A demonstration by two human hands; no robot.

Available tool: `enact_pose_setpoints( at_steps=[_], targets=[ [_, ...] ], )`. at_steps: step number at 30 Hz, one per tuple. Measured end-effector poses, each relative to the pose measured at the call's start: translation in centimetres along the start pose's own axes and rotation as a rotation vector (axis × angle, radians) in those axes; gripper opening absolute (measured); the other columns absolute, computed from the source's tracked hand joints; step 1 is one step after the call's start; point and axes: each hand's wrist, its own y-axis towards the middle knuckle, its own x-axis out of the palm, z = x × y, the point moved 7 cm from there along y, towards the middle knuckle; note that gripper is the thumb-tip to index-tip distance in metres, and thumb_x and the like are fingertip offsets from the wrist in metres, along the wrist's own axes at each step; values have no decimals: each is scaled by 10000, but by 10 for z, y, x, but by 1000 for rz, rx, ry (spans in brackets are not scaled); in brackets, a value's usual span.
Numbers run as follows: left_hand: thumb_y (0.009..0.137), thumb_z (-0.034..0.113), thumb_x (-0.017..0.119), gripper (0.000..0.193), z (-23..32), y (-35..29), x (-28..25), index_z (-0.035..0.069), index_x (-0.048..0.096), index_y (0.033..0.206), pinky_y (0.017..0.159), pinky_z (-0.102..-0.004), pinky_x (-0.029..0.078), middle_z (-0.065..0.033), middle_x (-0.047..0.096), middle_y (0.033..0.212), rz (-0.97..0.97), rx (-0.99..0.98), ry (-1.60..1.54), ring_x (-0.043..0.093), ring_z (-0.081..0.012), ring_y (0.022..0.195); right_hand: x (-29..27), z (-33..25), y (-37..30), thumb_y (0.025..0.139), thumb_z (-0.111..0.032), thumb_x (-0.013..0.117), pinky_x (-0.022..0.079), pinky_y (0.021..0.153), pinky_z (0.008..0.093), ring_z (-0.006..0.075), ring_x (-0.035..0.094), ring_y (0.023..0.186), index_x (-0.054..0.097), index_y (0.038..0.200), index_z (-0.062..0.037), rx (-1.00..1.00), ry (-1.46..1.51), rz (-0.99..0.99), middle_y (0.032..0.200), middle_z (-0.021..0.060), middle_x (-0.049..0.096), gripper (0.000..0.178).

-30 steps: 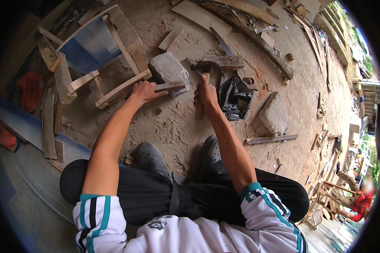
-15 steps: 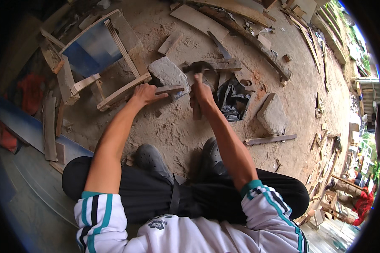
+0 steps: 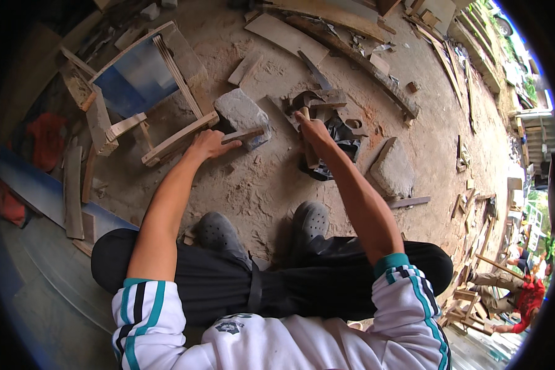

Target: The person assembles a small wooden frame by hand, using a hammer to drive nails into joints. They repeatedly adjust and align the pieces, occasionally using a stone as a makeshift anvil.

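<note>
My left hand (image 3: 208, 145) is closed around a short wooden strip (image 3: 243, 134), whose free end lies over a rough grey stone block (image 3: 234, 106). Right beside that hand is the lower bar of a wooden frame (image 3: 182, 137), which stands tilted on the ground. A claw hammer (image 3: 311, 157) is gripped in my right hand (image 3: 315, 133), its dark head pointing away from me, to the right of the block. Below the hammer lies a black plastic bag (image 3: 349, 148), partly hidden by my right forearm.
A grey blade (image 3: 314, 71) and wood offcuts lie beyond the hammer. Another stone block (image 3: 393, 169) sits to the right, near a thin wooden stick (image 3: 410, 201). Long planks (image 3: 351, 61) stretch across the back. Blue-painted board (image 3: 37, 185) lies left. A person in red (image 3: 527, 302) is far right.
My right hand has carried the hammer to the right, away from the stone block and over the bag. The left hand and the wooden strip have stayed nearly in place.
</note>
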Motion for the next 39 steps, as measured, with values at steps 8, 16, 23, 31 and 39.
enact_pose_setpoints(
  at_steps=[8, 16, 23, 31, 39],
  targets=[
    [861, 740, 404, 789, 0, -32, -42, 2, 606, 1054, 860, -495, 459, -252, 647, 1018, 160, 37, -134, 611, -403, 1012, -7, -52, 5, 839, -457, 664, 504, 497, 368, 218, 612, 523, 595, 754, 34, -113, -312, -84, 656, 101, 602, 503],
    [929, 577, 477, 604, 48, -137, -148, 10, 570, 1114, 811, -537, 463, -246, 664, 848, 203, -9, 34, 637, -426, 872, 88, -46, 22, 897, -522, 569, 514, 515, 386, 224, 626, 539, 592, 743, 40, -109, -29, -97, 665, 121, 619, 583],
    [939, 554, 478, 510, 18, -227, -228, 100, 591, 1143, 747, -460, 492, -145, 655, 1006, 704, -22, 82, 641, -356, 884, 130, -40, 29, 890, -510, 552, 526, 691, 451, 385, 681, 762, 648, 978, 74, -323, -337, -91, 815, 257, 672, 598],
    [963, 546, 440, 541, -31, -205, -260, 91, 516, 1246, 827, -452, 479, -90, 597, 1076, 776, -59, 223, 586, -317, 1039, 136, -34, 33, 924, -458, 563, 500, 515, 392, 246, 642, 528, 604, 892, 59, -388, -404, -50, 626, 143, 624, 519],
    [914, 551, 537, 569, -49, -173, -260, 88, 510, 1244, 813, -438, 482, -156, 656, 1044, 570, -54, -5, 633, -334, 942, 139, -44, 17, 924, -457, 550, 504, 544, 393, 249, 654, 565, 611, 877, 50, -492, -458, 10, 625, 146, 623, 513]
  ],
)
